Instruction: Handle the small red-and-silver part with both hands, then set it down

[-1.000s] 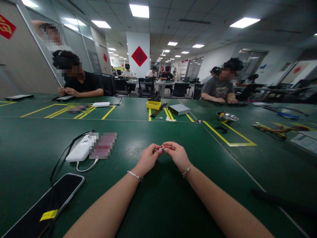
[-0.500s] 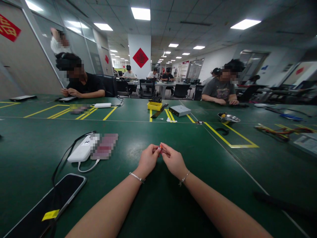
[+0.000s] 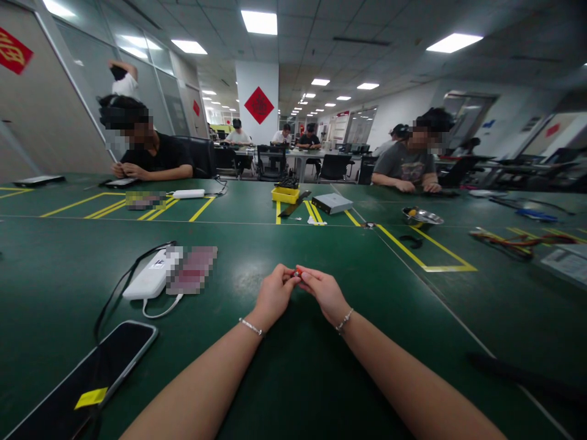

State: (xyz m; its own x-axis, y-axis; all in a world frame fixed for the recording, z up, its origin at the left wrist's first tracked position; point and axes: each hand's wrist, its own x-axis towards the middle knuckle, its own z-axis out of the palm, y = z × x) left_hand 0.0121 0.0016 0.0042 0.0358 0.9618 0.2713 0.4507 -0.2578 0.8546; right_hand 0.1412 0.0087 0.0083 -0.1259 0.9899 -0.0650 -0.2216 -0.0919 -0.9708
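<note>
My left hand (image 3: pixel 274 292) and my right hand (image 3: pixel 324 290) meet just above the green table (image 3: pixel 284 379), fingertips pinched together. Between them they hold a tiny red-orange part (image 3: pixel 298 271); most of it is hidden by the fingers. Both wrists carry thin bracelets. Both forearms reach in from the bottom edge.
A white power bank (image 3: pixel 151 275) with a cable and a black phone (image 3: pixel 87 382) lie at my left. Farther off are a yellow tray (image 3: pixel 284 194), a grey box (image 3: pixel 331 203), a metal bowl (image 3: pixel 422 216) and coloured wires (image 3: pixel 518 241). Other people sit across the table.
My hands stay pinched on the small part with only slight shifts of the fingers. A person standing at the back left has changed arm position.
</note>
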